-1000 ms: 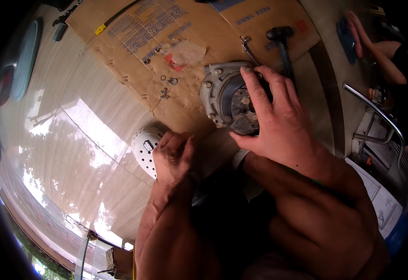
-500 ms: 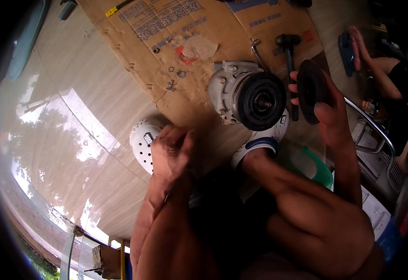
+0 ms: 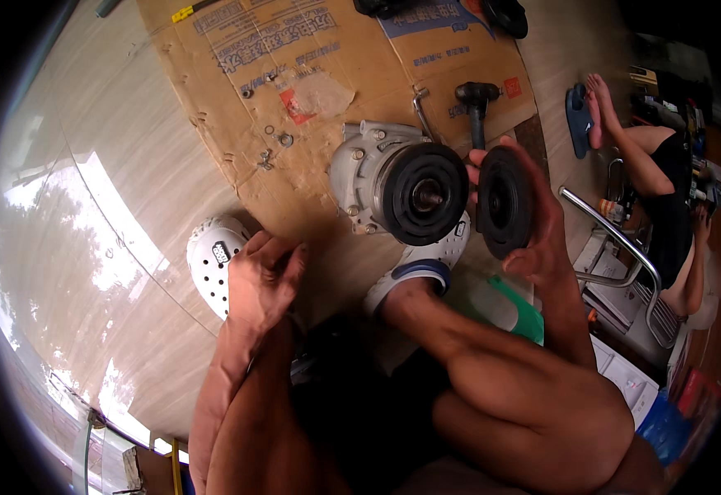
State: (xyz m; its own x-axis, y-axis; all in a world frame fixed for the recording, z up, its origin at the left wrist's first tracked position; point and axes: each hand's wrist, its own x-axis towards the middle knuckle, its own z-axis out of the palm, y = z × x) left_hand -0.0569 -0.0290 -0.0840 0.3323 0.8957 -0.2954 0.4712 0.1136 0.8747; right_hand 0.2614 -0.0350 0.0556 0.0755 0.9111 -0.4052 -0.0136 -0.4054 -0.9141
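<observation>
My right hand (image 3: 533, 206) holds a dark round plate (image 3: 504, 200) on edge, just right of a silver cast-metal compressor (image 3: 360, 177), whose black grooved disc (image 3: 406, 206) and central shaft are exposed. My left hand (image 3: 265, 272) hangs left of the compressor with its fingers curled, beside a white perforated clog (image 3: 210, 276); anything inside them is hidden. Above the compressor a bent wrench (image 3: 420, 107) and a black mallet (image 3: 476, 99) lie on the cardboard sheet (image 3: 195, 99). Small nuts and washers (image 3: 282, 140) lie to its left.
At the right, another person's bare legs (image 3: 649, 165) stretch beside a slide sandal (image 3: 579, 124). A chrome tubular frame (image 3: 616, 231) stands nearer, with white boxes and a blue bag (image 3: 665, 429) below. A green plastic piece (image 3: 521, 313) lies by my right shin.
My right hand has lifted the plate off the compressor and carried it to the right, exposing the grooved disc. The camera view has shifted; my left hand stays curled by the clog.
</observation>
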